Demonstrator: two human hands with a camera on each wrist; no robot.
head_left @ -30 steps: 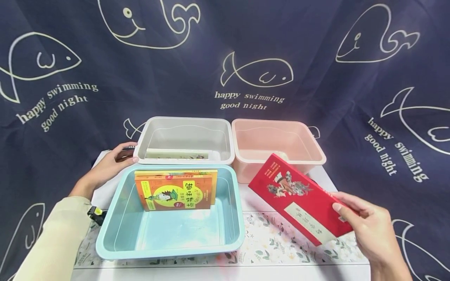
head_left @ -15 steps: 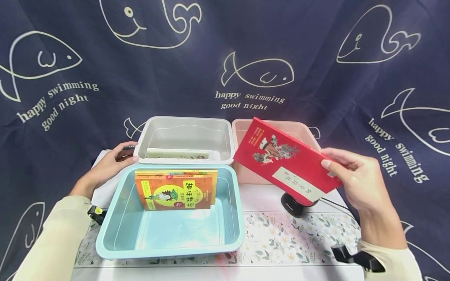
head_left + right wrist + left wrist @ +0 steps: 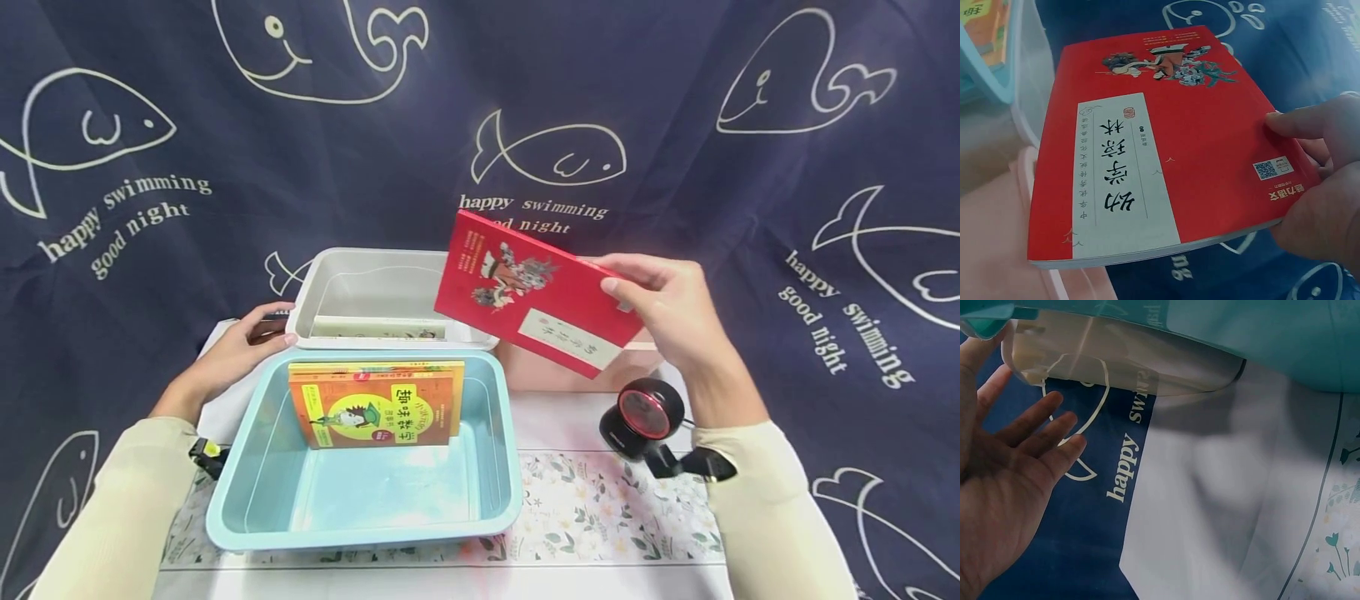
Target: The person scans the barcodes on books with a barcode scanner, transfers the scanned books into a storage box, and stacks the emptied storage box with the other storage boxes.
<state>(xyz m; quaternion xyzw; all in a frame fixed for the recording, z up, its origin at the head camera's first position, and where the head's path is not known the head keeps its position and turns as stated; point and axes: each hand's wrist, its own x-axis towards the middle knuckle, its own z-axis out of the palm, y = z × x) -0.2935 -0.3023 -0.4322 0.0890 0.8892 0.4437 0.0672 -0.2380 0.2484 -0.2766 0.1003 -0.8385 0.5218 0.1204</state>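
Note:
My right hand (image 3: pixel 667 308) pinches a thin red book (image 3: pixel 536 292) at its right end. The thumb lies on the cover and the fingers are behind. This book is tilted in the air, overlapping the grey bin (image 3: pixel 390 287) and pink bin (image 3: pixel 540 375) in the head view. In the right wrist view its cover (image 3: pixel 1210 137) shows a white title panel and a drawing. My left hand (image 3: pixel 236 354) touches the grey bin's left rim with loosely spread fingers (image 3: pixel 1041 419). A pale book (image 3: pixel 378 329) lies inside that bin.
In front stands a light blue bin (image 3: pixel 360 542) holding several orange and yellow books (image 3: pixel 375 417) on edge. A round black device (image 3: pixel 647 412) with a red ring and cable stands right of it. A dark fish-patterned cloth (image 3: pixel 675 183) hangs behind the table.
My right hand has carried the red book up and to the left, from over the right of the table to over the back bins. The left hand has stayed at the grey rim.

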